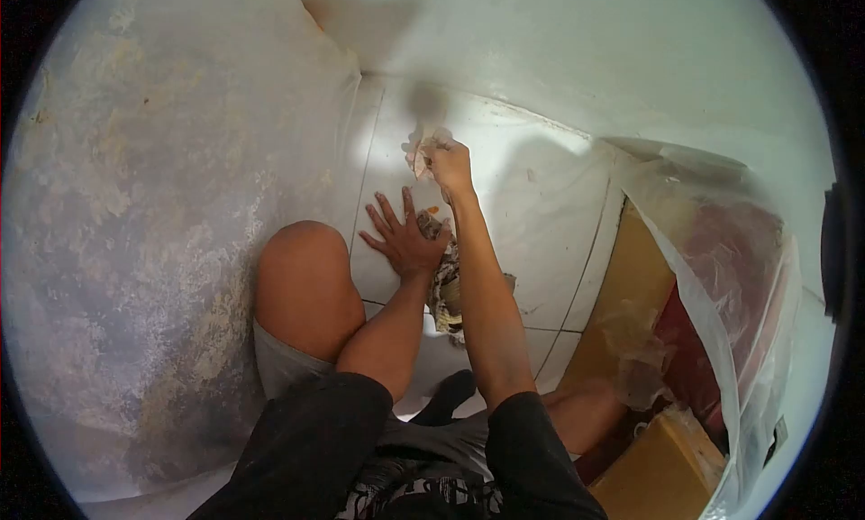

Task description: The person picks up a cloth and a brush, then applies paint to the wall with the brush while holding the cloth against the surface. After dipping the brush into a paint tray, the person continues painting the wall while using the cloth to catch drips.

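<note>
Both hands worked low on the white tiled floor (541,214), the right hand (450,167) pinching a crumpled pale paper wad (417,147) in a closed grip just beyond the left hand (403,242) (fingers splayed flat, holding nothing), which pressed beside a mottled crumpled rag (443,286).

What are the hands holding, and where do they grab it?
The right hand pinches a crumpled rag by one edge. The left hand lies flat, open.

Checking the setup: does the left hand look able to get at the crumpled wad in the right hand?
Probably yes: the left hand rests flat on the tiled floor close beside the right hand gripping the crumpled wad, nothing between them.
</note>
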Tool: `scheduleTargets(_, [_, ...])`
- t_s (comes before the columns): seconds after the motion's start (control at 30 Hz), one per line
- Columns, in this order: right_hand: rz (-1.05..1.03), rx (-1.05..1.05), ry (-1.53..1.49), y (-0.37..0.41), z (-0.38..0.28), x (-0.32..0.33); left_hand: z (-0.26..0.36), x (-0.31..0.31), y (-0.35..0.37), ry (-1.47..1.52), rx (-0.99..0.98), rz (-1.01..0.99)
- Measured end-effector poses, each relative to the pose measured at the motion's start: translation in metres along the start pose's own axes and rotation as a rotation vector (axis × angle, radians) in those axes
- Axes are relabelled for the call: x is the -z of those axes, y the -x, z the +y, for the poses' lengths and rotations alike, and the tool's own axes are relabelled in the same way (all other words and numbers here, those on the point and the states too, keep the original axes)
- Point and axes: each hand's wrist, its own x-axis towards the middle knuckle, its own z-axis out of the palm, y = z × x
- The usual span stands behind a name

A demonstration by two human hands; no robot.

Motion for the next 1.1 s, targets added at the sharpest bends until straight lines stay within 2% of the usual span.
scheduleTargets(0.1, [-0.034,0.014,0.048,-0.008,-0.013,-0.005,0.0,0.001,0.0,0.018,0.001,0.003])
scheduleTargets(0.2, [-0.079,-0.063,-0.014,-0.008,-0.025,-0.008,0.0,0.002,0.002,0.032,-0.022,0.048])
scheduleTargets(0.27, [-0.012,-0.045,-0.033,0.007,-0.046,-0.019,0.0,0.002,0.001,0.03,-0.019,0.048])
scheduleTargets(0.4, [-0.028,-0.003,-0.065,0.047,-0.095,-0.037,-0.002,-0.002,0.001,0.02,-0.03,0.084])
scheduleTargets(0.5, [-0.074,0.086,-0.096,0.086,-0.124,-0.047,-0.002,-0.001,0.001,0.01,-0.024,0.063])
scheduleTargets(0.57, [-0.017,0.282,-0.094,0.109,-0.135,-0.054,-0.001,0.002,0.002,0.014,-0.023,0.055])
scheduleTargets(0.6, [-0.017,0.287,-0.093,0.106,-0.134,-0.054,0.0,0.002,0.001,0.014,-0.019,0.05])
scheduleTargets(0.67, [0.076,0.54,0.031,0.1,-0.119,-0.046,-0.001,0.001,0.0,0.026,-0.023,0.048])
scheduleTargets(0.8, [0.143,0.399,0.115,0.038,-0.065,-0.025,0.0,0.001,0.001,0.02,-0.014,0.033])
scheduleTargets(0.87, [0.182,0.179,0.165,0.013,-0.029,-0.017,0.001,0.001,0.0,0.007,-0.016,0.036])
scheduleTargets(0.93, [0.168,0.098,0.098,0.006,-0.014,-0.016,-0.001,-0.001,0.002,-0.013,-0.009,0.029])
scheduleTargets(0.97, [0.153,0.026,0.034,0.004,-0.008,-0.016,-0.002,-0.003,0.001,-0.025,-0.002,0.014])
scheduleTargets(1.1, [0.197,-0.052,0.062,0.016,-0.037,-0.022,-0.002,-0.002,0.002,0.004,-0.024,0.05])
